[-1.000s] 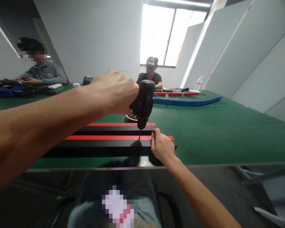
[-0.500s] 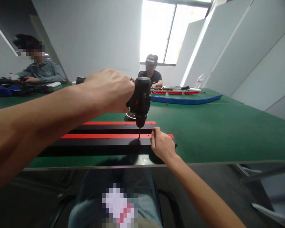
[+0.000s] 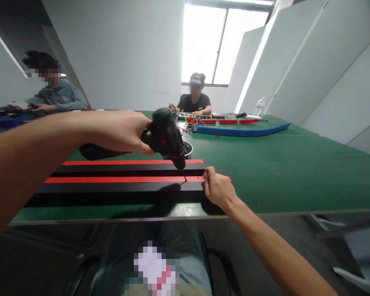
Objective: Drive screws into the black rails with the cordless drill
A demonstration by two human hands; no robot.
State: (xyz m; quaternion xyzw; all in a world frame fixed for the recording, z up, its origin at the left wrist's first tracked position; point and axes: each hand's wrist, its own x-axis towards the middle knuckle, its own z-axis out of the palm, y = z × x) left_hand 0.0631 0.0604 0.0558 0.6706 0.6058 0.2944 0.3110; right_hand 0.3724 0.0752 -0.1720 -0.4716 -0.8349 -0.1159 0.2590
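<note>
Holding a drill [image 3: 165,133], the left hand [image 3: 126,131] rested its bit [image 3: 184,176] on the near bar [image 3: 111,187]. The right hand [image 3: 219,187] clasped that bar's end.

This is looking like a workshop: a power drill [image 3: 165,132] is slanting down onto red-topped black bars [image 3: 111,186] on a long green desk [image 3: 283,172], coloured wires [image 3: 189,123] are lying beyond, and two co-workers [image 3: 195,102] are sitting farther back.

Black power drill [image 3: 165,133], I see, tilted, rear end toward eleven o'clock, thin bit [image 3: 184,175] slanting to five, tip at red strip [image 3: 111,180] topping long black bar [image 3: 111,187], lying nine-to-three.
</note>
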